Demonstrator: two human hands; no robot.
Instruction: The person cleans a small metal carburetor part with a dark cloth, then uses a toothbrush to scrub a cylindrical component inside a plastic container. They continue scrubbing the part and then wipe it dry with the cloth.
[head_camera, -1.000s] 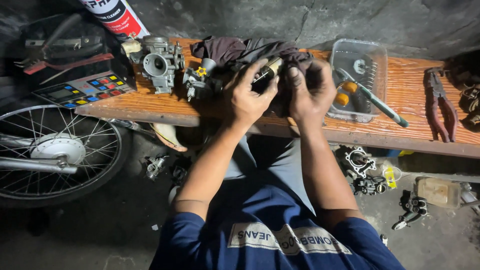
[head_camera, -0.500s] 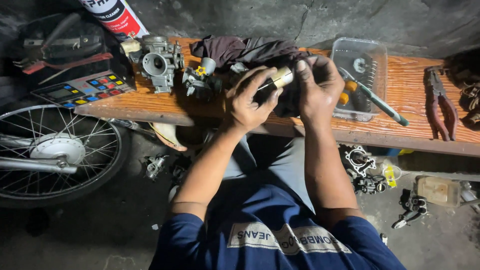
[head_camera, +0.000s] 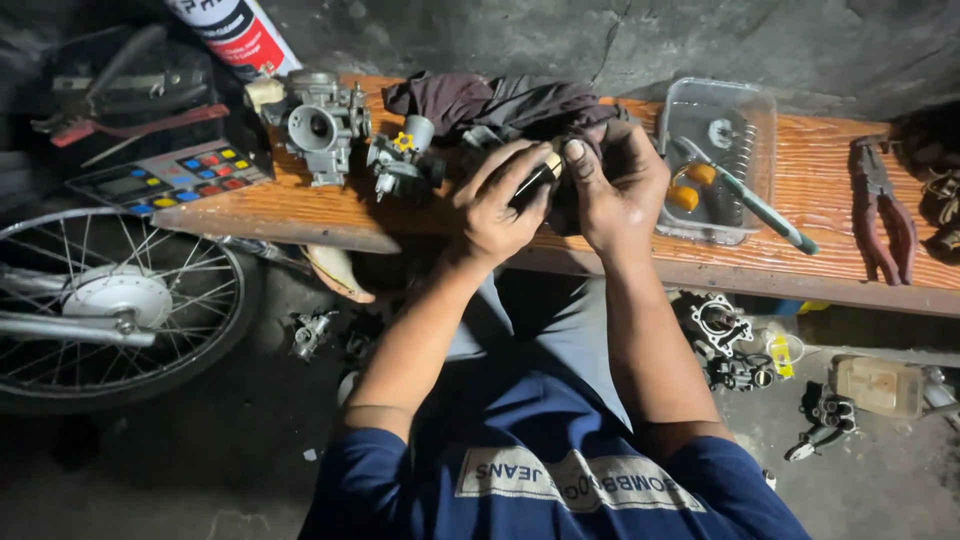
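Nearest the camera, two bare forearms run out of dark blue sleeves toward the worn wooden bench (head_camera: 300, 215). Over its front edge the left hand (head_camera: 497, 205) and the right hand (head_camera: 618, 185) meet. The left hand's grip is pinched around a small black cylindrical part (head_camera: 536, 180) with a pale brass-coloured tip, held just above the bench; the right hand's thumb presses against that tip, its other fingers curled behind, where how they sit cannot be told. Beyond the hands lies a crumpled dark purple rag (head_camera: 500, 100), soft and folded. Left of it stand a small grey metal fitting with a yellow piece (head_camera: 403, 160) and a larger cast-metal carburettor body (head_camera: 318, 125) with a round bore. To the right sits a clear plastic tray (head_camera: 760, 110), a green-handled screwdriver (head_camera: 755, 203) lying across it. Farther right are red-handled pliers (head_camera: 885, 210). On the floor at the left rests a spoked wheel (head_camera: 110, 300).
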